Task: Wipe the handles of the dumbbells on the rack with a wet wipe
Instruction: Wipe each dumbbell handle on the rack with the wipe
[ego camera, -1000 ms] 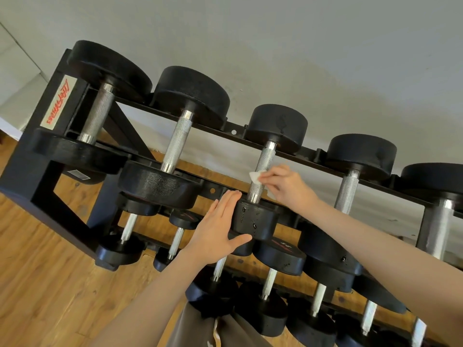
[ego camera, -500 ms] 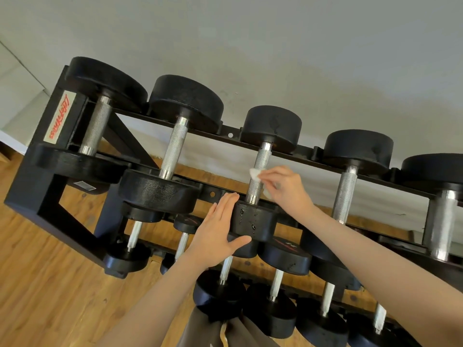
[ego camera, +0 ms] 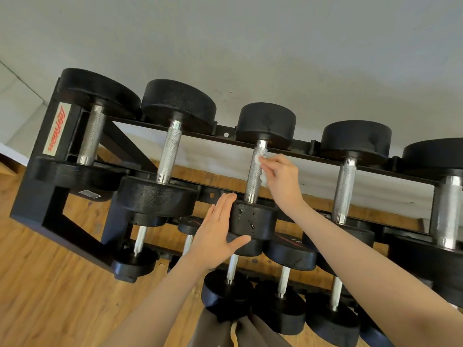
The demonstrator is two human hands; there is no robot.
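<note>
Head view: the right hand point(ego camera: 281, 180) pinches the wet wipe point(ego camera: 260, 169) against the upper part of the knurled handle point(ego camera: 255, 175) of the third dumbbell on the top tier of the rack point(ego camera: 53, 186). The left hand point(ego camera: 216, 234), its grip released and fingers straight, presses flat on that dumbbell's near head point(ego camera: 253, 219), which shows wet droplets. Judging from this, handles to the right and on lower tiers remain; which others are done cannot be told
</note>
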